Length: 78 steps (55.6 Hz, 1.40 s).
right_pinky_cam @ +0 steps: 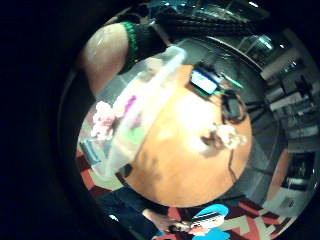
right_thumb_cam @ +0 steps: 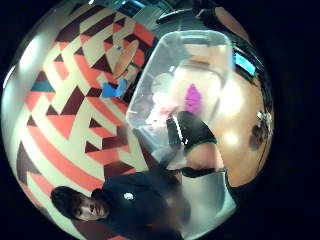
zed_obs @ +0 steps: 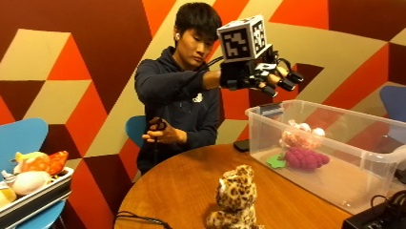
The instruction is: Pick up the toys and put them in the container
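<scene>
Clear plastic container [zed_obs: 355, 157] at the table [zed_obs: 177, 191] edge holds two toys [zed_obs: 303, 150]. Gloved right hand [zed_obs: 260, 71] hovers above, fingers relaxed, empty. Leopard toy [zed_obs: 235, 198] sits mid-table.

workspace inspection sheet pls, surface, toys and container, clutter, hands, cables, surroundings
surface: round wooden table, bare wood showing around the toy.
job's things: clear plastic container on the table, holding a pink plush and a purple grape-like toy with a green leaf; leopard plush upright on the table, outside the container.
clutter: dark phone-like item beside the container; black box at the table's edge.
hands: gloved right hand raised above the container, fingers relaxed, holding nothing; bare left hand near the table edge.
cables: black cable on the table by the leopard plush.
surroundings: patterned wall; blue chair; tray of other toys.
</scene>
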Each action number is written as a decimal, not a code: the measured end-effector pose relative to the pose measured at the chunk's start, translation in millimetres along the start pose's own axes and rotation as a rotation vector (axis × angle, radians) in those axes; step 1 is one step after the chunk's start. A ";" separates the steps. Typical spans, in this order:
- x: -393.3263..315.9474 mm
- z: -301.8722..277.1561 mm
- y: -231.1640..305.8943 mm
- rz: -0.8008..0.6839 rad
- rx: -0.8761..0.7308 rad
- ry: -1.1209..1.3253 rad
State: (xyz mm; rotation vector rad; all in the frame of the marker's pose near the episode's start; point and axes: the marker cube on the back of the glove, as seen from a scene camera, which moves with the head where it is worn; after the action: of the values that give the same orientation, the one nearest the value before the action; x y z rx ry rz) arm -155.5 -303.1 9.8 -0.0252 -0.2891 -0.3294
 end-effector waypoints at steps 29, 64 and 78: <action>225.6 102.4 9.3 0.367 -0.239 0.202; 206.4 133.4 -6.9 0.252 -0.098 0.129; 84.0 21.8 -17.6 0.087 0.076 0.078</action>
State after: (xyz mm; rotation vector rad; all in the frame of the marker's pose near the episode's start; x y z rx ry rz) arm -91.1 -344.7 54.1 0.0494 -0.2221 -0.2326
